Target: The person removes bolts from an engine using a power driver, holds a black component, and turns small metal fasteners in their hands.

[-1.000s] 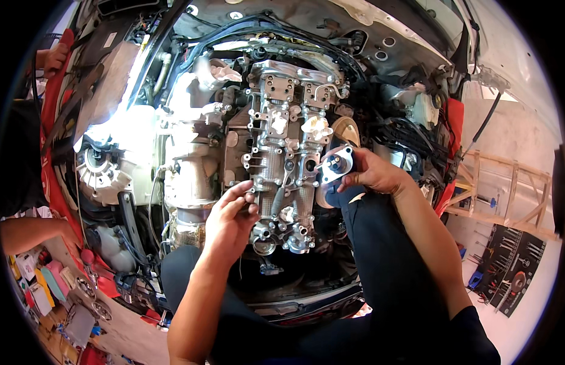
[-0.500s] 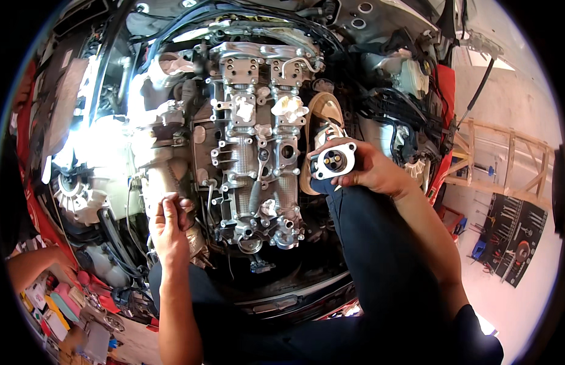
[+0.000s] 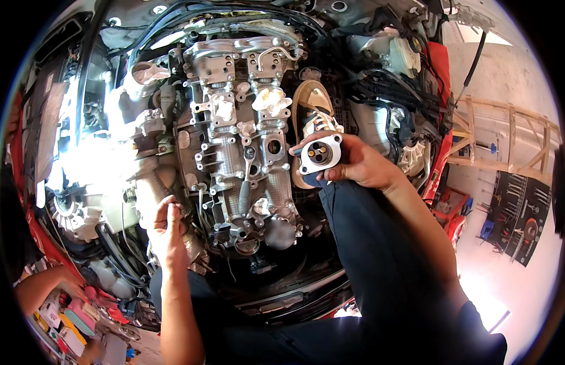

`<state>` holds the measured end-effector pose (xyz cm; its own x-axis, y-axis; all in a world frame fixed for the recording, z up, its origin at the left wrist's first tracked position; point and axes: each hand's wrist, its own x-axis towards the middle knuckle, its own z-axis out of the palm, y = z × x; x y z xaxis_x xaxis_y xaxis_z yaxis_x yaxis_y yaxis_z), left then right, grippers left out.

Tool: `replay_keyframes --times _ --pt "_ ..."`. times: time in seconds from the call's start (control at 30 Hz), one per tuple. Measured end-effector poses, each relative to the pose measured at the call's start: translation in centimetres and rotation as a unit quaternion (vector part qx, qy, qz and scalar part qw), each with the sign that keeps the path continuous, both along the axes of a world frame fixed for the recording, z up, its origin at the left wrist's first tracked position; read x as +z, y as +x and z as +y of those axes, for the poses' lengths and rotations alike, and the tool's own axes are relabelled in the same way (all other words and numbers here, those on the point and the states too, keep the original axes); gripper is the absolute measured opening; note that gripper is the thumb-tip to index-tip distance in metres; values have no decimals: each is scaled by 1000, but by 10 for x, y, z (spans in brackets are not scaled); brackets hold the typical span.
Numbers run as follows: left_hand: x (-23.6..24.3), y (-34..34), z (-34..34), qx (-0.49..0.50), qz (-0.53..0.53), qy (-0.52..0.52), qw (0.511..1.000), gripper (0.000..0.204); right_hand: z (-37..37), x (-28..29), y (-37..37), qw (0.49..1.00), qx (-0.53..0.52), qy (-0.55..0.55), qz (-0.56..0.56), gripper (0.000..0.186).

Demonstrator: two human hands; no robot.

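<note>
My right hand [image 3: 346, 161] grips a flanged part [image 3: 320, 153], its white two-holed face turned up, showing a dark centre with small brass-coloured details. It is just right of the silver cylinder head [image 3: 227, 149], which has a round opening [image 3: 274, 146], crumpled white wads [image 3: 272, 102] and a grey-handled tool [image 3: 246, 188] lying on it. My left hand [image 3: 170, 228] is closed, fingertips pinched over the engine's left side; what it holds, if anything, is hidden. My shoe [image 3: 313, 103] rests in the engine bay behind the flanged part, below my dark-trousered leg [image 3: 361, 231].
Black hoses [image 3: 379, 85] and red fender covers [image 3: 439, 67] line the bay. Another person's arm [image 3: 42, 283] reaches in at lower left, above assorted items [image 3: 75, 319]. A wooden frame [image 3: 510, 134] and a dark tool panel [image 3: 519, 216] are at right.
My left hand has moved left from the cylinder head and closed. The part in my right hand has turned face up. The view has shifted, with the engine sitting further left and higher.
</note>
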<state>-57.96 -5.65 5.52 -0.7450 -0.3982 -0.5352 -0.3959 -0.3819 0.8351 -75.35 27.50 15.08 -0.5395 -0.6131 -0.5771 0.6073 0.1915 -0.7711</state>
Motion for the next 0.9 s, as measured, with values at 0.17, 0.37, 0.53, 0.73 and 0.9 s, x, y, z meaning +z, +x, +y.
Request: replay_keyframes --times 0.17,0.37,0.53,0.73,0.9 --pt "-10 4 -3 -6 1 -39 999 22 4 -10 -2 999 -26 -25 0 53" --pt "-14 11 -6 5 9 -16 1000 15 9 -21 0 988 -108 -97 -58 51" --pt "-9 8 -2 11 -1 -11 1000 15 17 -26 0 991 -85 -90 -41 62" --pt "-3 4 3 -27 -64 -76 995 17 9 -24 0 987 -98 -108 -66 53" --pt "16 -4 21 -12 -56 -16 998 15 7 -18 -1 992 -87 -77 -57 56"
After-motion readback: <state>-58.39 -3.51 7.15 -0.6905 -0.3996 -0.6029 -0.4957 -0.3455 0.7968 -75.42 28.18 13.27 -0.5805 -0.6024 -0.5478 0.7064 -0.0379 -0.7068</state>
